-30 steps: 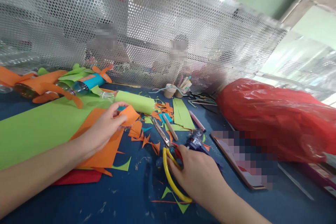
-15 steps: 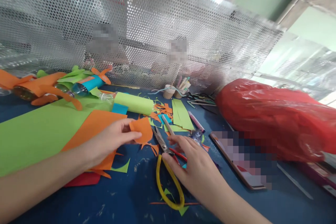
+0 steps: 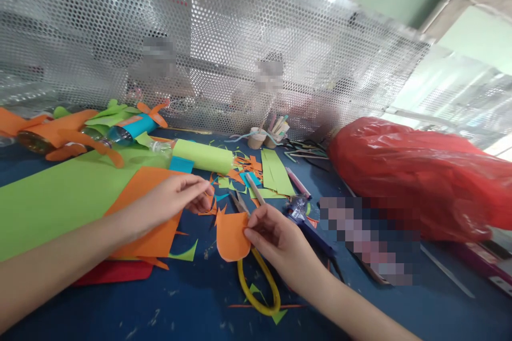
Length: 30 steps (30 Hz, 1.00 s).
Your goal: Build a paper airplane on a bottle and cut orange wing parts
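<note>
Between the thumb and fingers of my right hand [image 3: 280, 234] is a small orange paper piece [image 3: 232, 237] with a rounded lower edge. The yellow-handled scissors [image 3: 266, 282] lie on the table partly behind that paper and my right hand, their blade tips showing above the paper. My left hand [image 3: 192, 194] hovers just left of it, over the edge of a larger orange sheet [image 3: 156, 234]. Its fingers are loosely bent and I see nothing in them. Orange, blue and green paper scraps [image 3: 250, 165] lie beyond both hands.
Paper-wrapped bottles, including a green-wrapped one [image 3: 204, 156], lie at the back left by a large green sheet [image 3: 52, 197]. Green strips [image 3: 276, 173], a blue glue gun [image 3: 316, 232], a blurred-out phone [image 3: 376, 269] and a red plastic bag [image 3: 408, 181] are to the right. Behind stands perforated metal [image 3: 240, 21].
The small orange paper has passed from my left hand to my right and come nearer. My right hand has left the scissors, and my left hand has let go of the paper.
</note>
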{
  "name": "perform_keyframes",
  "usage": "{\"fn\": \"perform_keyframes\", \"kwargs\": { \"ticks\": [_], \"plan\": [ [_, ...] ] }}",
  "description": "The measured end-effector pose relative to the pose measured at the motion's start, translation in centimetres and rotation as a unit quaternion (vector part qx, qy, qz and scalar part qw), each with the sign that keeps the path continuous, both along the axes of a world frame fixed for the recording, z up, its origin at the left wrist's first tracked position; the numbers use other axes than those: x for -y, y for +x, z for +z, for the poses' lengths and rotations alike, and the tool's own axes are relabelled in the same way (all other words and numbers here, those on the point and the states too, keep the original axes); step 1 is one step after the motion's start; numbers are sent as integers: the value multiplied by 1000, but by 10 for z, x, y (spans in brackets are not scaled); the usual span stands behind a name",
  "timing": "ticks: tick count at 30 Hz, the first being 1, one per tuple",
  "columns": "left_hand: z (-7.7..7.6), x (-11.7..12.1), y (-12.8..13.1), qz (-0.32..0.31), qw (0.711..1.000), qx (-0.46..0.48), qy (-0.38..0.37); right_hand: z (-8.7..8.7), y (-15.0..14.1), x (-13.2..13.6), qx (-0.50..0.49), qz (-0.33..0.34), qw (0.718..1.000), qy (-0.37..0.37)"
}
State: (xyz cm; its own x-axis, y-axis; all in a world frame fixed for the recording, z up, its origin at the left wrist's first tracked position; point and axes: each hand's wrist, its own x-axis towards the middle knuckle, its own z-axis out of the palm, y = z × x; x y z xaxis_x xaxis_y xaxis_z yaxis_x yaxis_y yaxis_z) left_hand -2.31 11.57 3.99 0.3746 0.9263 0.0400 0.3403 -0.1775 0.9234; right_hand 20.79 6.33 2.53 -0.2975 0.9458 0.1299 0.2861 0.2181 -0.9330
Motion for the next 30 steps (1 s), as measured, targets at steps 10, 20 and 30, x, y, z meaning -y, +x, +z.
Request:
{"fn": "perform_keyframes", "kwargs": {
  "ticks": [10,20,30],
  "plan": [
    [-14,-17,-21,-10,965,-197,172,3,-3,3,136,13,989,51],
    [-26,-20,-21,-38,948,-241,207,1,-1,1,142,30,989,41],
    [-29,-21,-19,-34,944,-242,223,2,-3,1,145,36,987,53]
  ]
}}
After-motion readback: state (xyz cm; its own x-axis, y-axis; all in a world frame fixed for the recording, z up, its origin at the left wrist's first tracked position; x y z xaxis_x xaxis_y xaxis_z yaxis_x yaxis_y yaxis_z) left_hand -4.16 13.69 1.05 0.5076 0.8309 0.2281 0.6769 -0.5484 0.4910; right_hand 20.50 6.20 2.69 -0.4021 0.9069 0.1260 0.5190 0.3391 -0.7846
